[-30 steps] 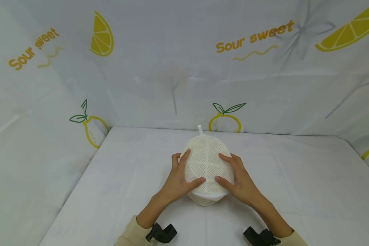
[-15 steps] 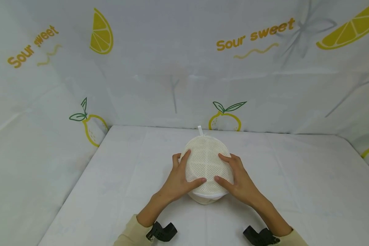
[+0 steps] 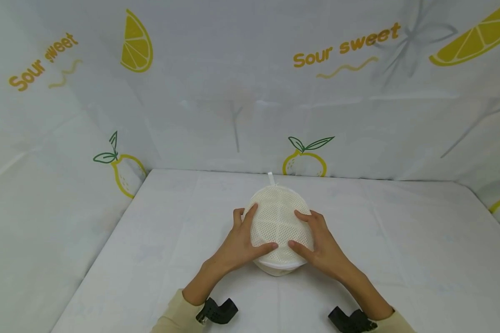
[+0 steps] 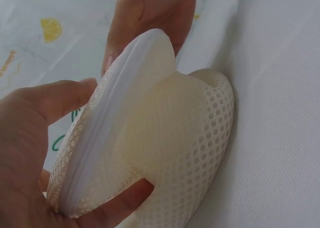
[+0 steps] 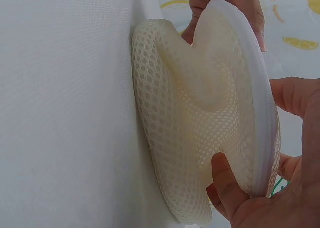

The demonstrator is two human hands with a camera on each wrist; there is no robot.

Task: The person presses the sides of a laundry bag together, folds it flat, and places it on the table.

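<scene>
A cream mesh laundry bag, rounded and puffed up, stands on the white-covered table between my hands. Its side wall sags inward in both wrist views. A white zipper band runs around the rim of its top panel, and a small white loop sticks up at the far end. My left hand grips the left side, its thumb on the near part of the top panel. From the right, my right hand holds the bag the same way. Some fingertips are hidden behind the mesh.
The table wears a smooth white cover. Behind it hangs a pale curtain printed with lemons and lettering. Black wrist-worn cameras sit below both hands.
My right hand has shifted slightly left, and the bag's right side has narrowed a little with it. My left hand keeps nearly the same hold.
</scene>
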